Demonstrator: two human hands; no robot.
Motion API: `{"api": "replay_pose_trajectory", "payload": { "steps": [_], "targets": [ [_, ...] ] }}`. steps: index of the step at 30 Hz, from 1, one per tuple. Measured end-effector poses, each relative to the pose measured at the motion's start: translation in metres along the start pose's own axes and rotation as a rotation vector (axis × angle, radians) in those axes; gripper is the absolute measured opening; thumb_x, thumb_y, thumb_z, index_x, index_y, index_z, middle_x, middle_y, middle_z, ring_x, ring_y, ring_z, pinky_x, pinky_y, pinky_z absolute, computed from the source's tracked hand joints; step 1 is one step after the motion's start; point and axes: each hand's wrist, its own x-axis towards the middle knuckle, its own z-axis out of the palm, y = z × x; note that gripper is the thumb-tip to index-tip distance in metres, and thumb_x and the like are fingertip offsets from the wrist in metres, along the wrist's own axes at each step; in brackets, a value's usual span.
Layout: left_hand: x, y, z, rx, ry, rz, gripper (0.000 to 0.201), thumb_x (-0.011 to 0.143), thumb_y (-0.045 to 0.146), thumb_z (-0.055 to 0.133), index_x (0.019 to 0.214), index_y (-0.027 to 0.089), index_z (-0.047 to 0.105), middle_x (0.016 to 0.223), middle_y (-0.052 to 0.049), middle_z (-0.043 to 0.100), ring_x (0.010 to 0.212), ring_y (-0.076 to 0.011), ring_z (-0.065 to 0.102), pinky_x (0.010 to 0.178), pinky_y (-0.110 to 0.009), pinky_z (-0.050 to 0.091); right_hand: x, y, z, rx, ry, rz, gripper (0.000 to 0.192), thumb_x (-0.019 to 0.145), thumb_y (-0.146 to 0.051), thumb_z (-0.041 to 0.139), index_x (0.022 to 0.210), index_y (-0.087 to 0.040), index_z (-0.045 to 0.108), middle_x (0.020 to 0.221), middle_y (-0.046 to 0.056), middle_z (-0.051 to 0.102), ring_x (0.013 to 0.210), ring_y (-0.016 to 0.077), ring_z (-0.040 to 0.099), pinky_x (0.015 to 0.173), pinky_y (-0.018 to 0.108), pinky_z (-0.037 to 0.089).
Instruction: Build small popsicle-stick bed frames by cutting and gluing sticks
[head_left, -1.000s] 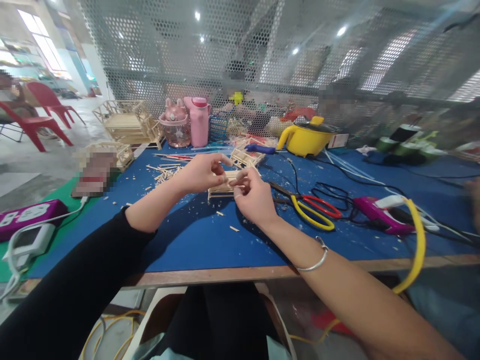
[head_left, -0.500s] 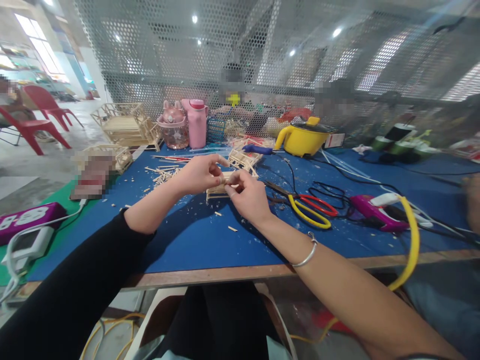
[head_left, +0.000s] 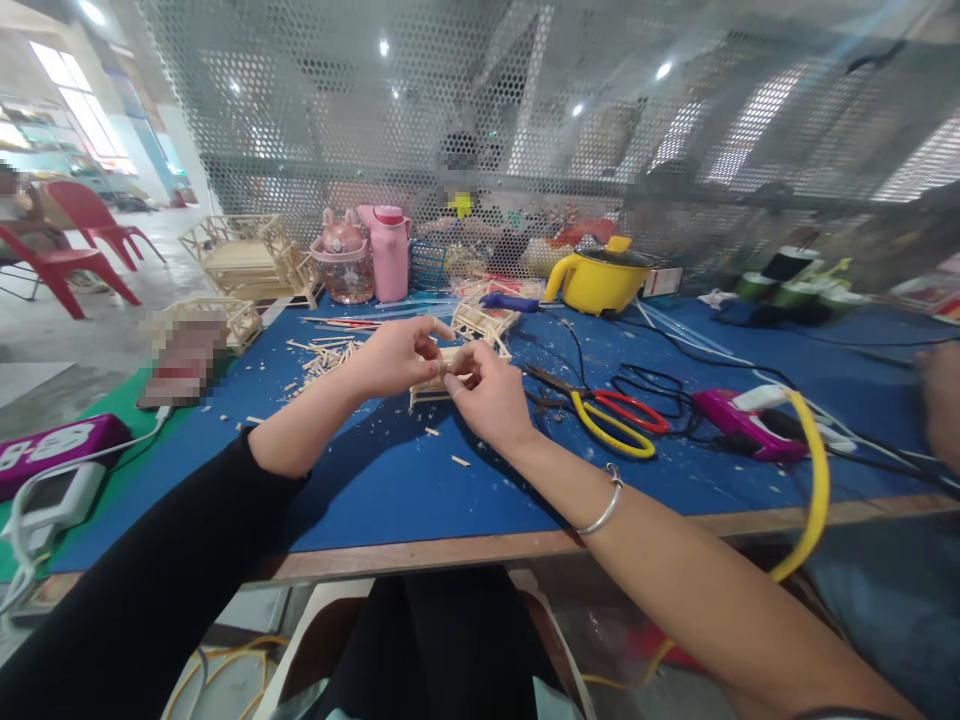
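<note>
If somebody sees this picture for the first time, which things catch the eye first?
First, the two hands meeting at the centre: the left hand and right hand pinch a small wooden stick model on the blue table. To their right lie yellow-and-red scissors; behind these stands a yellow pot.

Near side of your hands (head_left: 450, 375): bare blue table (head_left: 390, 490) to the edge, only small wood chips; pass freely. Right of them: scissors (head_left: 611, 420), black cables (head_left: 660, 385) and purple glue gun (head_left: 742, 425) block the way. Left: loose sticks (head_left: 322, 350). Beyond: stick frame (head_left: 484, 322), pink bottle (head_left: 388, 253), yellow pot (head_left: 600, 280), then mesh wall (head_left: 480, 120).
</note>
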Motion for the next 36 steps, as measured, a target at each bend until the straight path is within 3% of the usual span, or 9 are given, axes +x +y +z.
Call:
{"api": "replay_pose_trajectory", "payload": {
  "steps": [4,7,9,12,14,17,23,29,36],
  "targets": [
    [-0.002,-0.001,-0.004,0.047,-0.028,0.056,0.04,0.076,0.026,0.059,0.115,0.016,0.056,0.089,-0.005,0.07,0.079,-0.0161,0.065,0.073,-0.028,0.048,-0.002,-0.001,0.002,-0.012,0.008,0.007,0.01,0.073,-0.017,0.056,0.079,-0.023,0.05,0.072,-0.002,0.062,0.062,0.0131,0.059,0.061,0.025,0.045],
    [-0.01,-0.007,-0.012,0.034,0.077,0.099,0.038,0.085,0.035,0.05,0.118,0.017,0.053,0.104,-0.007,0.068,0.096,-0.0173,0.062,0.085,-0.03,0.046,-0.002,-0.004,-0.003,0.023,0.003,-0.014,0.009,0.073,-0.018,0.055,0.079,-0.022,0.05,0.072,-0.003,0.062,0.057,0.011,0.056,0.06,0.024,0.045],
    [-0.02,-0.011,-0.017,0.098,0.172,0.041,0.036,0.086,0.042,0.047,0.111,0.017,0.055,0.105,-0.008,0.065,0.096,-0.0187,0.06,0.085,-0.031,0.045,0.001,-0.004,-0.013,0.072,0.034,-0.053,0.011,0.074,-0.019,0.056,0.084,-0.022,0.051,0.074,-0.003,0.061,0.053,0.0092,0.053,0.056,0.024,0.043],
    [-0.037,-0.015,-0.012,0.334,0.109,-0.116,0.039,0.077,0.055,0.055,0.086,0.018,0.061,0.088,-0.007,0.065,0.081,-0.0218,0.059,0.073,-0.032,0.043,0.016,0.002,-0.036,0.166,0.24,-0.064,0.022,0.073,-0.02,0.057,0.094,-0.022,0.05,0.076,-0.002,0.06,0.056,0.0096,0.053,0.054,0.023,0.042],
    [-0.046,-0.014,0.0,0.386,0.021,-0.177,0.039,0.071,0.059,0.061,0.077,0.02,0.063,0.082,-0.007,0.064,0.078,-0.0233,0.058,0.068,-0.031,0.04,0.029,0.012,-0.05,0.248,0.391,0.01,0.027,0.069,-0.02,0.059,0.094,-0.022,0.048,0.075,-0.002,0.059,0.062,0.0112,0.055,0.056,0.023,0.043],
    [-0.051,-0.012,0.022,0.337,0.066,-0.246,0.038,0.062,0.058,0.069,0.067,0.02,0.064,0.076,-0.008,0.062,0.073,-0.0243,0.057,0.066,-0.031,0.037,0.041,0.029,-0.059,0.431,0.393,0.273,0.033,0.062,-0.018,0.061,0.093,-0.022,0.048,0.069,-0.006,0.055,0.059,0.0103,0.052,0.054,0.022,0.041],
    [-0.043,-0.01,0.034,-0.055,0.243,-0.412,0.023,0.062,0.036,0.072,0.05,0.021,0.06,0.052,-0.002,0.053,0.057,-0.019,0.05,0.06,-0.029,0.032,0.039,0.04,-0.048,0.656,0.233,0.585,0.031,0.057,-0.014,0.059,0.085,-0.021,0.049,0.064,-0.007,0.055,0.055,0.0105,0.054,0.049,0.022,0.044],
    [-0.036,-0.001,0.031,-0.491,0.484,-0.456,0.019,0.067,0.033,0.07,0.071,0.019,0.059,0.068,0.0,0.062,0.065,-0.0145,0.058,0.063,-0.025,0.045,0.039,0.037,-0.047,0.841,0.172,0.718,0.028,0.059,-0.009,0.057,0.082,-0.022,0.046,0.059,-0.007,0.058,0.051,0.0111,0.057,0.051,0.025,0.05],
    [-0.016,0.013,0.045,-1.046,0.621,-0.473,0.009,0.078,0.019,0.062,0.085,0.018,0.056,0.084,-0.002,0.068,0.07,-0.0089,0.066,0.068,-0.022,0.054,0.035,0.036,-0.042,0.945,0.102,0.759,0.027,0.059,-0.006,0.061,0.077,-0.021,0.048,0.053,-0.008,0.056,0.049,0.0111,0.057,0.049,0.025,0.051]
  ]
}}
